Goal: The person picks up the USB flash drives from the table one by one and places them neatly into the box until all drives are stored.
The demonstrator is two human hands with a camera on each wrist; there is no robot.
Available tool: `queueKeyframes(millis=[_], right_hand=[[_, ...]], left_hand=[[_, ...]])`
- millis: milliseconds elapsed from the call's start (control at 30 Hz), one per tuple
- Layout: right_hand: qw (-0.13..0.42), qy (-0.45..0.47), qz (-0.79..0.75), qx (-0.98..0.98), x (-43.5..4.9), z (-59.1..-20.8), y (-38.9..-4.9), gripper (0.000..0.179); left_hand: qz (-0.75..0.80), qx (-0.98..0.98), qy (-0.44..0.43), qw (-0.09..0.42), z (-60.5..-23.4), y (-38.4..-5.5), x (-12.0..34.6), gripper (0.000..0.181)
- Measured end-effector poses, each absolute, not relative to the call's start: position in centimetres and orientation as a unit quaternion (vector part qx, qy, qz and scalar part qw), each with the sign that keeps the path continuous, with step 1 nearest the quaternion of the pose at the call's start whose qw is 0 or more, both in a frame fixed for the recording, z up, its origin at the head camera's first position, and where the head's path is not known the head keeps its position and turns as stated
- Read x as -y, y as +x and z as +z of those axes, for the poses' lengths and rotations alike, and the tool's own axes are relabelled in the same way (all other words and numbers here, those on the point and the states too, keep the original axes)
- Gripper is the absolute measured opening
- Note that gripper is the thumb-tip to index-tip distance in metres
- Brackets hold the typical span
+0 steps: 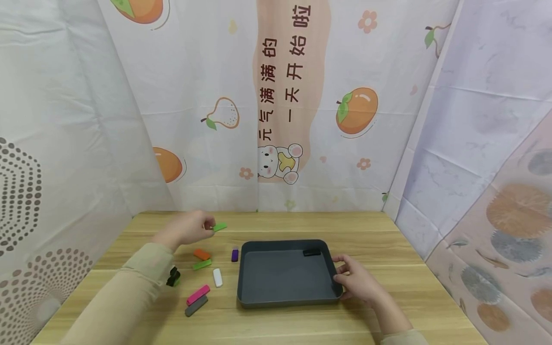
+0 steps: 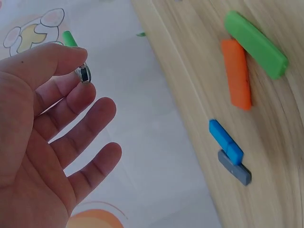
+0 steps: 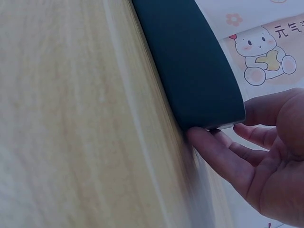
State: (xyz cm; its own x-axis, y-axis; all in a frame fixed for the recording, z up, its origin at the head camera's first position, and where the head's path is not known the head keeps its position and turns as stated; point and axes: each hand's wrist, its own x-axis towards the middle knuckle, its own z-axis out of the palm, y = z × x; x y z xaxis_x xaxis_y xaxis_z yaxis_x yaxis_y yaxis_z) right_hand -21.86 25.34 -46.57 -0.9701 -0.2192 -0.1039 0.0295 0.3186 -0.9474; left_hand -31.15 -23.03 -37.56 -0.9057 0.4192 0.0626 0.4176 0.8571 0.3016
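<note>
My left hand [image 1: 189, 229] pinches a green USB flash drive [image 1: 220, 227] between thumb and fingertips, over the far left part of the table. In the left wrist view, its silver metal plug [image 2: 84, 74] shows at the fingertips, while the other fingers are spread loosely. My right hand [image 1: 357, 280] grips the right wall of a dark grey tray [image 1: 284, 303], thumb and fingers at its rim. Inside the tray, near the far right corner, lies a black stick [image 1: 312, 252].
Left of the tray lie orange [image 1: 201, 254], green [image 1: 202, 264], purple [image 1: 235, 254], white [image 1: 217, 278], pink [image 1: 198, 295] and grey [image 1: 196, 305] sticks. A black object [image 1: 173, 277] is beside my left sleeve. The left wrist view also shows a blue stick [image 2: 226, 141]. Printed curtains [image 1: 207, 163] surround the table.
</note>
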Motion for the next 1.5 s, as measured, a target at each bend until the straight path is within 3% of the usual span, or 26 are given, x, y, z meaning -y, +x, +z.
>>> queueKeyframes(millis=[1067, 1500], right_hand=[[0.114, -0.067, -0.585, -0.800, -25.4, -46.6, -21.7, 0.050], [0.114, -0.065, -0.584, -0.801, -25.4, -46.7, -21.8, 0.050]], left_hand=[[0.169, -0.946, 0.275, 0.007, -37.2, -31.5, 14.9, 0.008], [0.142, -0.947, 0.287, -0.015, -37.6, -31.8, 11.9, 0.004]])
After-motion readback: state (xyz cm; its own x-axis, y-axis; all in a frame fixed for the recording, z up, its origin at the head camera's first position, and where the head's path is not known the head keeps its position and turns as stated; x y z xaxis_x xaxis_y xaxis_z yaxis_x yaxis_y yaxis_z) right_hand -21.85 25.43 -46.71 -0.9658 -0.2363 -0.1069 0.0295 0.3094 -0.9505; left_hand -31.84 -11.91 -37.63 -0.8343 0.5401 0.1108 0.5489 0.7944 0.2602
